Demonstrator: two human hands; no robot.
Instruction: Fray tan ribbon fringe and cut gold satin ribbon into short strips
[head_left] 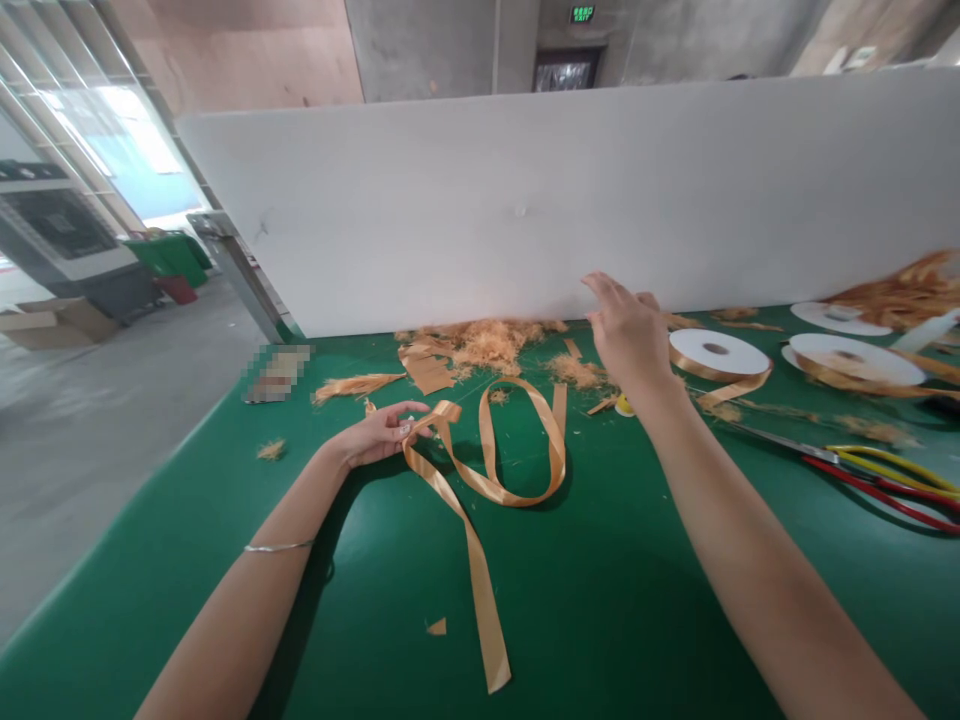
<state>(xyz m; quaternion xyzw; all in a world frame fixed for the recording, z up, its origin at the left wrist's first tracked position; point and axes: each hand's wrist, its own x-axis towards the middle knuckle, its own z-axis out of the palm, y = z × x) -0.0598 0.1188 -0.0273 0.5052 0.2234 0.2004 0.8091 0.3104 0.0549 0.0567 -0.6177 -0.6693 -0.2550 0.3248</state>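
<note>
My left hand (379,435) pinches a length of gold satin ribbon (477,560) near a small loop in it. One tail of the ribbon hangs down toward me and ends in a slanted cut. The rest curls across the green table in a wide loop to the right. My right hand (626,325) is raised before the white panel, away from the ribbon, with its fingers apart and nothing seen in them. Just below its wrist, a small yellow round thing (624,405) is partly hidden by the arm.
Frayed orange threads (495,345) and cut ribbon pieces (429,368) lie along the white panel (450,220). At the right are ribbon spools (720,352) and scissors (877,475) with red and yellow handles. A blurred-out object (277,374) sits at the table's left edge.
</note>
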